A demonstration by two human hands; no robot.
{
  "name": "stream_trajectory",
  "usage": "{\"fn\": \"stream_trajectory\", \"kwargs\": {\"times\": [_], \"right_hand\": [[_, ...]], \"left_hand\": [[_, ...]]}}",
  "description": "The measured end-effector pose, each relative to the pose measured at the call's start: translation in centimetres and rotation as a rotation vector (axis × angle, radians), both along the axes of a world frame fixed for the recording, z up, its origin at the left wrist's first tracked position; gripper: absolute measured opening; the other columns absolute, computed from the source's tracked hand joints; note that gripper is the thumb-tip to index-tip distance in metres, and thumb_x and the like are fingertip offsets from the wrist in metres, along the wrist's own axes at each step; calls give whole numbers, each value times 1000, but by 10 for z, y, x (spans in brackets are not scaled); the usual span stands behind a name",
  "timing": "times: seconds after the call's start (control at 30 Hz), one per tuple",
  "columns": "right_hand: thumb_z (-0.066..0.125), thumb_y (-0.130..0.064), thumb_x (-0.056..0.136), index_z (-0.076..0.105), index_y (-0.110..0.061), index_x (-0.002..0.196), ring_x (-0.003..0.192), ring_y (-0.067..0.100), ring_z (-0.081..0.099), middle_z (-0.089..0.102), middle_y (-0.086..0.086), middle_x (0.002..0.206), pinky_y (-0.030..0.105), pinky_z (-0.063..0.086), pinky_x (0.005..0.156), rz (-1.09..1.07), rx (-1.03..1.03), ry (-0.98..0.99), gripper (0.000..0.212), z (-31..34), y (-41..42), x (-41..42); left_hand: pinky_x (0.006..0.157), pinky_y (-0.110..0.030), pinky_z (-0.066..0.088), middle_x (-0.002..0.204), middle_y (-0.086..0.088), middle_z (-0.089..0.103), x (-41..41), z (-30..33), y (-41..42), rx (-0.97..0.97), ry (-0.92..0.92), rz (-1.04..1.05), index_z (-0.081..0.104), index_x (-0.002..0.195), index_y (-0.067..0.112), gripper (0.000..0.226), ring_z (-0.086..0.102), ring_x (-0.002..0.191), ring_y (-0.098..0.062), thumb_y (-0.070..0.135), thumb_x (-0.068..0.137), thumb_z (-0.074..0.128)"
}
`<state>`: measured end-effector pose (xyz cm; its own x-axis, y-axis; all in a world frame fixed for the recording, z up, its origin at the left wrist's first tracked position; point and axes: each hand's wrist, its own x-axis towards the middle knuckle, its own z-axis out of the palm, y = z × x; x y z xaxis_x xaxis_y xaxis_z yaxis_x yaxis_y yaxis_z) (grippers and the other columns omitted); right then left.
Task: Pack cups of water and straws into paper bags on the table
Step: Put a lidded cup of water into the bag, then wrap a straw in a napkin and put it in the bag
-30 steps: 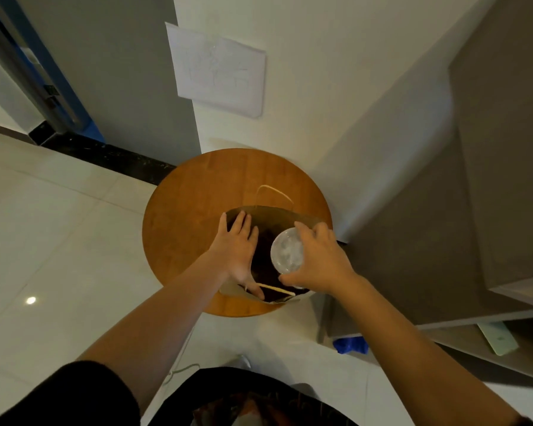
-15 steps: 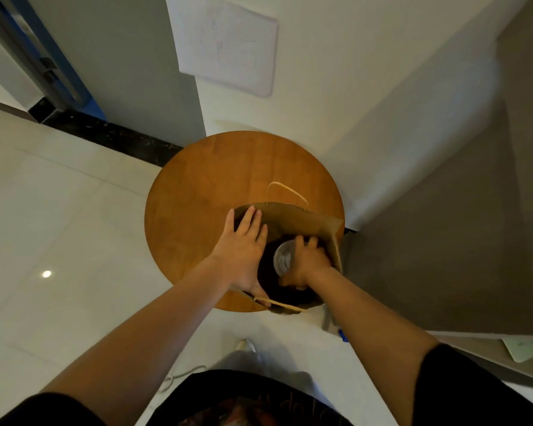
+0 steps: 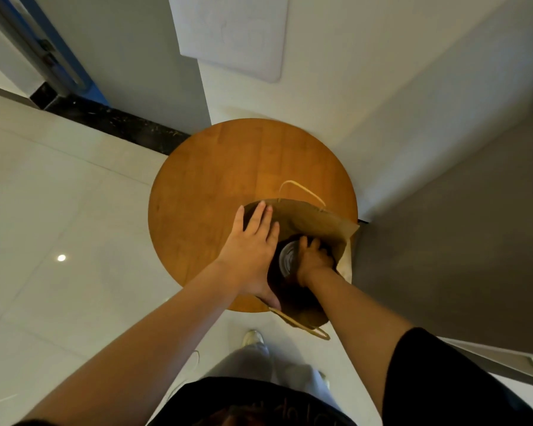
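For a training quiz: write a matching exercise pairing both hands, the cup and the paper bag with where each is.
1 left hand
2 right hand
3 cup
4 paper bag

A on the round table
B inside the paper bag, held
C fingers straight, on the paper bag's rim
D down in the paper bag, gripping the cup

Pairs: 1-C, 2-D, 3-B, 4-A

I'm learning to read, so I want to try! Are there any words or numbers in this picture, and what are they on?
No text can be read here.
On the white sheet on the wall: only faint marks, too pale to read.
On the dark shirt at the bottom edge: some lettering, too blurred to read.
On the paper bag, cup and table: no print shows.
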<state>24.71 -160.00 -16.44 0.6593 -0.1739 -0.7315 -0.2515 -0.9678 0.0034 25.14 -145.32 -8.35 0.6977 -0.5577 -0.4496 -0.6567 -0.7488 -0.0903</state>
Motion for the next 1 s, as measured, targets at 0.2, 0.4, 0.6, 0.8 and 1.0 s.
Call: {"fn": "stream_trajectory", "kwargs": {"times": [0.2, 0.4, 0.6, 0.8, 1.0], "right_hand": [[69, -54, 75, 2, -19, 149, 136, 38, 25, 14, 17, 151, 48, 31, 109, -35, 52, 2, 106, 26, -3, 0], [58, -27, 90, 53, -16, 115, 97, 26, 59, 61, 10, 113, 40, 52, 85, -46, 265, -274, 28, 85, -9, -14], [50, -20, 94, 57, -11, 100, 87, 26, 57, 60, 8, 97, 36, 48, 72, -22, 382, -562, 14, 165, -39, -69], [44, -18, 92, 55, -13, 91, 88, 31, 59, 63, 10, 97, 40, 50, 74, -59, 373, -721, 13, 228, -102, -170], [51, -21, 91, 58, -20, 90, 84, 18, 60, 61, -1, 88, 33, 50, 77, -274, 310, -810, 8, 256, -195, -275]], "left_hand": [[111, -55, -10, 157, -19, -9, 3, 13, -7, -26, 23, -18, -3, 149, 6, 132, -18, 142, -37, 87, 60, 49], [111, -46, 28, 143, -13, 41, 2, 54, -22, -97, 100, 70, 36, 139, 11, 63, 33, 134, -29, 50, 92, 48], [83, -42, 50, 109, -4, 61, -38, 111, -60, -362, -19, 147, 55, 117, 20, 26, 58, 97, -23, 28, 99, 38], [74, -37, 48, 104, -5, 65, -129, 153, -131, -523, -165, 73, 61, 111, 22, 26, 61, 94, -27, 28, 96, 41], [73, -37, 49, 104, -8, 64, -215, 182, -226, -589, -97, -56, 61, 107, 18, 26, 60, 93, -28, 32, 93, 44]]}}
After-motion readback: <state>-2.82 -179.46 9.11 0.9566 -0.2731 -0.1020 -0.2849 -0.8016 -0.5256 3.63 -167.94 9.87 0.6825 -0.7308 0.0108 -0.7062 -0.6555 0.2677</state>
